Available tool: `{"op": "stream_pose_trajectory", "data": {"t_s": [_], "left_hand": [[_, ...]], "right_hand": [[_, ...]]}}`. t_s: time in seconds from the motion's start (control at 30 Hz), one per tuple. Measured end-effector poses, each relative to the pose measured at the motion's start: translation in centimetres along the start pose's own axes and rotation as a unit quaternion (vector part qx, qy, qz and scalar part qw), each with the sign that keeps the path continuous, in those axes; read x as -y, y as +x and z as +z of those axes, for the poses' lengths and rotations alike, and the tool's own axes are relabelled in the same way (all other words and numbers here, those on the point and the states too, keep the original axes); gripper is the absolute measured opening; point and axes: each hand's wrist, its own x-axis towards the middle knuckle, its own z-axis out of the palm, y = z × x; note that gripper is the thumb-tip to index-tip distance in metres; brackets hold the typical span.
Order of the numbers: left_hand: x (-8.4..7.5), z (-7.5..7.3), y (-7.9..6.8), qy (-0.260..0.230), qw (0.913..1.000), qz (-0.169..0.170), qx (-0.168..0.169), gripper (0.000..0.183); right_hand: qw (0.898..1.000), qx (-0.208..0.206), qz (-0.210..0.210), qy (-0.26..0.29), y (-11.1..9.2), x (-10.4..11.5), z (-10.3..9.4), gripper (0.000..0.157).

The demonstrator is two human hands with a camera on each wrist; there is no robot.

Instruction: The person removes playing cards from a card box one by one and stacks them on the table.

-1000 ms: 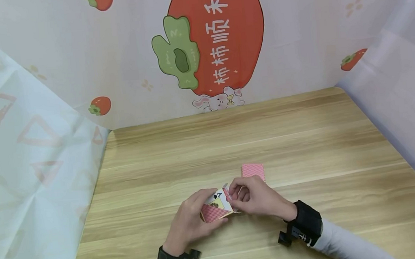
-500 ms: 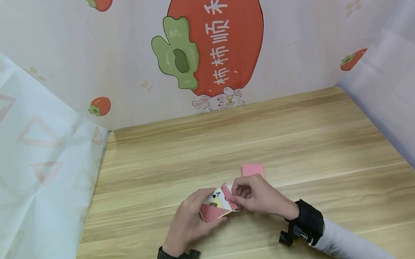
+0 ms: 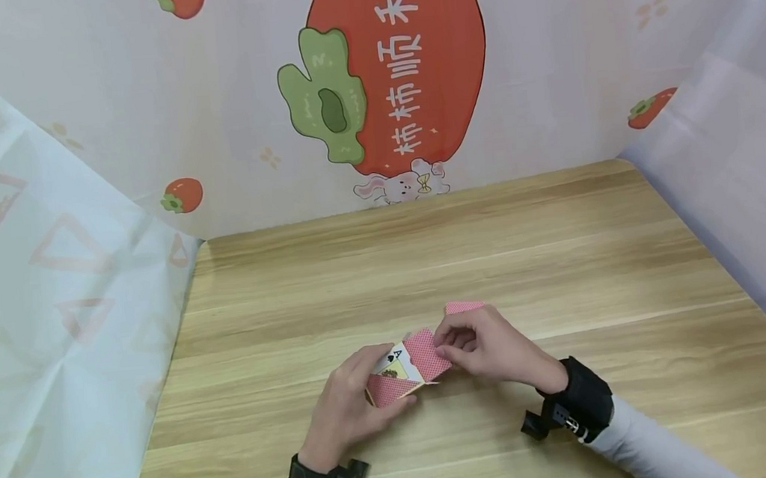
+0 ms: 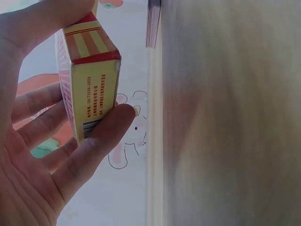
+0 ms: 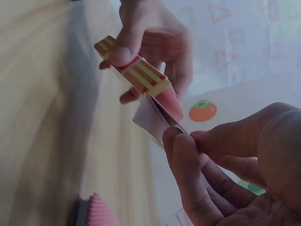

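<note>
My left hand point(image 3: 350, 405) grips a red and yellow playing-card box point(image 3: 390, 393), thumb along one edge and fingers along the other. An ace of spades design shows on the box's face. In the left wrist view the box point(image 4: 94, 89) shows a yellow end with red print and a barcode. From its right-hand end stick out red-patterned playing cards point(image 3: 426, 353). Thumb and index finger of my right hand point(image 3: 492, 344) pinch the outer edge of these cards. The right wrist view shows a pale box flap point(image 5: 149, 117) beside the cards at the box's mouth.
A stack of red-backed cards point(image 3: 462, 306) lies on the wooden table point(image 3: 332, 280) just behind my right hand, partly hidden by it. Printed cloth point(image 3: 545, 69) hangs along the back and both sides of the table.
My right hand has moved right and slightly away from me, drawing the cards farther out of the box. It now covers more of the stack. The left hand stays nearly still.
</note>
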Motion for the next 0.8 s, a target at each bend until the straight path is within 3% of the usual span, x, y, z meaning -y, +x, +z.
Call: {"op": "stream_pose_trajectory", "data": {"t_s": [0.4, 0.8], "left_hand": [[0.1, -0.2, 0.2, -0.001, 0.9998, -0.017, -0.003, 0.076], [0.3, 0.1, 0.2, 0.001, 0.9996, -0.026, -0.01, 0.076]], "right_hand": [[0.999, -0.021, 0.031, -0.003, 0.1, 0.6, -1.4, 0.035], [0.993, -0.108, 0.005, -0.047, -0.3, 1.0, -1.8, 0.023]]}}
